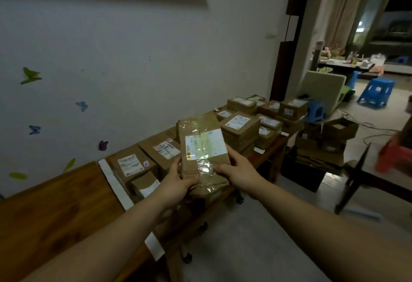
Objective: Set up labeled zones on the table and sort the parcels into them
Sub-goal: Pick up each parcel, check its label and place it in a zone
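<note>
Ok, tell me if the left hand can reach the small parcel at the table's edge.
Probably not yet: the left hand grips the held parcel, though the small parcel sits uncovered beside it.

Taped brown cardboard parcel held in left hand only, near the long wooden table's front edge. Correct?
No. The head view shows both the left hand and the right hand gripping the taped brown cardboard parcel, near the long wooden table front edge.

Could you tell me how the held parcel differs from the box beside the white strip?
The held parcel is gripped by the left hand and right hand; the box lies on the table. The held parcel looks crumpled and glossy; the box crisp-edged. Both are brown with white labels.
</note>
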`<state>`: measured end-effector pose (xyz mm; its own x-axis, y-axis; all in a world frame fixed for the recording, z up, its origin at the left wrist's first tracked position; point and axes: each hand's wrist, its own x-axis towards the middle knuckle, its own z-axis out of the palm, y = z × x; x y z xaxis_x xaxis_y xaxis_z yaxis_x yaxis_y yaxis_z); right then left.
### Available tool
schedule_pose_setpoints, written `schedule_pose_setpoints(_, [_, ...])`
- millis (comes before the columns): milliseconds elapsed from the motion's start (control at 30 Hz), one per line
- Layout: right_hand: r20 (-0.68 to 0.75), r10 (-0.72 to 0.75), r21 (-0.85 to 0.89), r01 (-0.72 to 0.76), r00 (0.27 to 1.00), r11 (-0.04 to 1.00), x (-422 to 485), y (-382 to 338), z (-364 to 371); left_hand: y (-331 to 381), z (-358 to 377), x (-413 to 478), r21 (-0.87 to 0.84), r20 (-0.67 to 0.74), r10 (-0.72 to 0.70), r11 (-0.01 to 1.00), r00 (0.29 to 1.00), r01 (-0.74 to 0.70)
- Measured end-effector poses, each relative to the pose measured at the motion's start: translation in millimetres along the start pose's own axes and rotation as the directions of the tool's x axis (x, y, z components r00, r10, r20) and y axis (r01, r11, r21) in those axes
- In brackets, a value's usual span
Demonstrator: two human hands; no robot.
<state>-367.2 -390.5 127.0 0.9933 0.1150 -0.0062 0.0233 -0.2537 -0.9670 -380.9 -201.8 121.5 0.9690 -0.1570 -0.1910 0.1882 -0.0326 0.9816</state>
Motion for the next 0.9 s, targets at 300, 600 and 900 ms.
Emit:
schedule_pose_setpoints(300, [0.091,0.055,-0.008,-0.054,0.994,0.998,107.5,14.6,39.5,-12.0,-45.0,81.6,-0.073,-0.136,-0.081,0.995,0.987,0.071])
schedule_pose_setpoints(600, [0.173,0.096,-0.148,-0.070,0.980,0.986,200.1,29.6,81.1,-26.1,-84.9,149.7,-0.108,-0.239,-0.192,0.979,0.952,0.171])
schedule_pose_setpoints(900, [0.320,0.094,-0.291,0.004,0.943,0.957,309.3,57.6,89.0,-27.1,-91.3,227.7,-0.006,-0.423,-0.221,0.970,0.879,0.241])
